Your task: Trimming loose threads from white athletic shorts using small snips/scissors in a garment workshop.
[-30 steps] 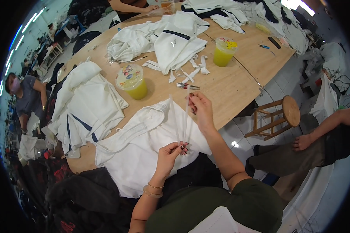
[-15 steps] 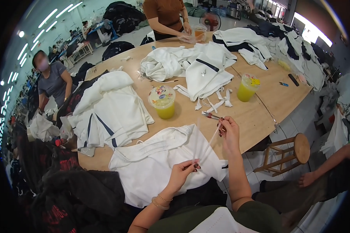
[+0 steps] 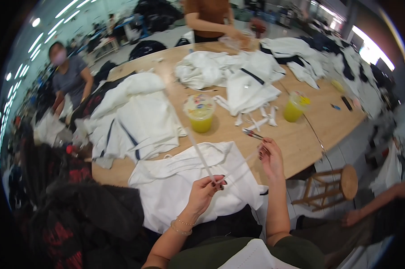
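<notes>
My left hand (image 3: 205, 193) is closed in a pinch around a whitish drinking straw (image 3: 199, 152), which slants up and to the left. From the same fingers a thin translucent strip (image 3: 239, 167), blurred, runs to my right hand (image 3: 271, 158), whose fingertips are closed on its far end. Small metal snips (image 3: 252, 133) with a reddish part lie right at those fingertips; whether they are held or rest on the table I cannot tell. Below my hands a white garment (image 3: 184, 179) is spread over the table edge. Past the straw stands a lidded cup of yellow-green drink (image 3: 200, 117).
Another yellow-green cup (image 3: 295, 107) stands farther right on the wooden table (image 3: 166, 150). White garments (image 3: 137, 114) are heaped left and at the back. A stool (image 3: 346, 181) and a person's arm (image 3: 373, 204) are at right. Other people are left and across the table.
The straw has tilted left in my left hand; earlier it pointed nearly straight up. The whole view has shifted a little, and the far person's hands have moved at the bagged cup.
</notes>
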A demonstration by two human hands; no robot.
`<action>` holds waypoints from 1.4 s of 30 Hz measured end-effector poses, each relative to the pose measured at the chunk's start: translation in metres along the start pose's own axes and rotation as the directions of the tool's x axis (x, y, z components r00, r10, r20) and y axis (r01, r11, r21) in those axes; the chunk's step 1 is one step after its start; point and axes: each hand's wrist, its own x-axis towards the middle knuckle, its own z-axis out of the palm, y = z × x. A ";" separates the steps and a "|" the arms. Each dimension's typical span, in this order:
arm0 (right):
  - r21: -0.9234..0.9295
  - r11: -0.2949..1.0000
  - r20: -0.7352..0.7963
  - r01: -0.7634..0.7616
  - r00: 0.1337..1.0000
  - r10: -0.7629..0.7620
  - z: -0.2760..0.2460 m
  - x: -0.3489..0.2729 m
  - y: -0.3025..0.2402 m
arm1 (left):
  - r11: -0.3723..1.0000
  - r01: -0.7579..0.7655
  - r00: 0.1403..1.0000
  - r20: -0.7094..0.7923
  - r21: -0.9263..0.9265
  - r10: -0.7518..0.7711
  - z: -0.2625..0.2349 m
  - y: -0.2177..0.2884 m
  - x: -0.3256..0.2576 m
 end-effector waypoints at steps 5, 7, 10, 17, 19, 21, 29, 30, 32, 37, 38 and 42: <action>0.044 0.988 0.024 -0.149 0.989 0.148 -0.017 -0.012 0.006 | 0.979 0.075 0.991 0.123 -0.191 -0.052 0.009 0.007 0.002; 0.027 0.978 0.103 -0.205 0.974 0.201 -0.014 -0.018 0.008 | 0.963 0.026 0.991 0.135 -0.267 0.010 0.008 0.009 0.000; 0.057 0.965 0.203 -0.257 0.949 0.241 -0.020 -0.014 0.015 | 0.969 -0.107 0.993 0.030 -0.221 0.117 0.007 0.015 -0.002; 0.450 0.861 -0.100 0.237 0.972 -0.215 -0.046 0.033 -0.015 | 0.951 -0.243 0.875 -0.381 0.194 0.301 -0.018 0.034 -0.006; 0.438 0.843 -0.172 0.311 0.950 -0.261 -0.081 0.052 -0.040 | 0.966 -0.212 0.882 -0.395 0.150 0.255 -0.019 0.030 -0.008; 0.401 0.842 -0.204 0.360 0.932 -0.301 -0.111 0.063 -0.065 | 0.971 -0.177 0.905 -0.362 0.158 0.224 -0.024 0.022 -0.008; 0.146 0.607 -0.415 0.781 0.605 -0.679 -0.207 0.039 -0.138 | 0.966 -0.185 0.892 -0.381 0.183 0.243 -0.030 0.021 -0.013; 0.148 0.606 -0.413 0.781 0.606 -0.680 -0.210 0.039 -0.141 | 0.965 -0.187 0.892 -0.380 0.184 0.246 -0.030 0.021 -0.013; 0.025 0.654 -0.602 0.756 0.534 -0.593 -0.190 0.030 -0.148 | 0.962 -0.186 0.896 -0.369 0.199 0.249 -0.031 0.023 -0.013; 0.067 0.781 -0.512 0.621 0.694 -0.507 -0.186 0.041 -0.136 | 0.963 -0.194 0.904 -0.347 0.187 0.249 -0.022 0.022 -0.006; 0.092 0.789 -0.528 0.607 0.702 -0.478 -0.187 0.043 -0.133 | 0.962 -0.197 0.906 -0.340 0.188 0.252 -0.021 0.021 -0.005; 0.113 0.806 -0.526 0.581 0.723 -0.448 -0.188 0.048 -0.121 | 0.956 -0.208 0.902 -0.337 0.206 0.269 -0.020 0.020 -0.007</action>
